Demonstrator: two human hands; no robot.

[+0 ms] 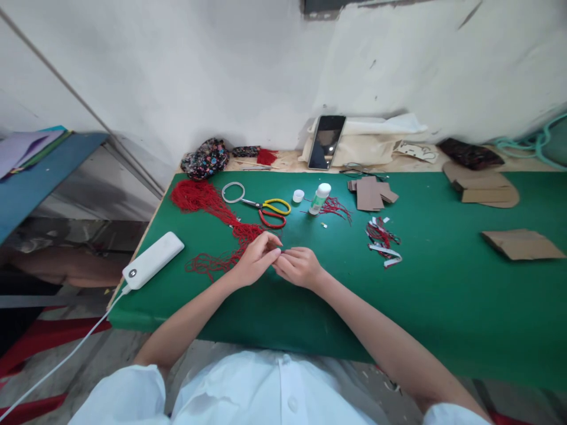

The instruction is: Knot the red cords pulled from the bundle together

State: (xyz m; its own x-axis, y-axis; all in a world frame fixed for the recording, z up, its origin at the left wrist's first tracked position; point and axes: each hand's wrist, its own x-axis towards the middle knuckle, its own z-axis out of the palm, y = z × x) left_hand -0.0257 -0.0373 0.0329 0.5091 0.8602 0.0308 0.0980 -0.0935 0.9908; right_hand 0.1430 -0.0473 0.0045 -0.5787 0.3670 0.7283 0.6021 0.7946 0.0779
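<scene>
My left hand [256, 260] and my right hand [299, 267] meet fingertip to fingertip on the green mat [443, 283] near the front edge. Both pinch something very small between them, too small to make out. A long bundle of red cord [208, 203] runs from the back left of the mat down to my left hand, and its loose end loops beside my left wrist. Just behind my hands lie scissors [268, 206] with one yellow and one red handle.
A white power bank [153, 258] with a cable sits at the mat's left edge. A glue bottle [319, 198], its cap [298, 195], red thread scraps [383, 239], cardboard pieces [372, 193] and a phone [326, 141] lie behind. More cardboard [522, 244] lies at right.
</scene>
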